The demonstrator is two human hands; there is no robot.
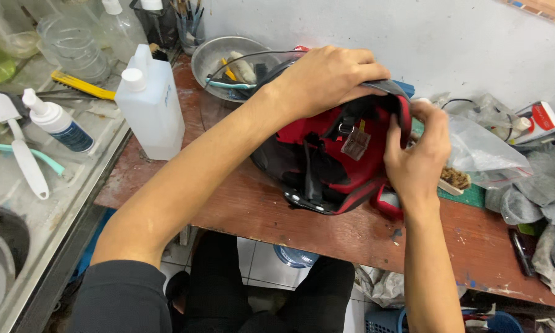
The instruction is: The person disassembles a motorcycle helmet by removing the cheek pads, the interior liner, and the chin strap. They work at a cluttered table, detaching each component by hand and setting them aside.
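Observation:
A black helmet with red inner padding lies upside down on a worn reddish wooden table, its opening facing me. My left hand is shut over the far rim of the helmet. My right hand pinches the red padding at the right edge of the opening. A black chin strap with a buckle hangs inside.
A white plastic jug stands left of the helmet. A metal bowl with tools sits behind it. A clear plastic bag, a brush and grey rags lie to the right. A white squeeze bottle rests on the metal counter.

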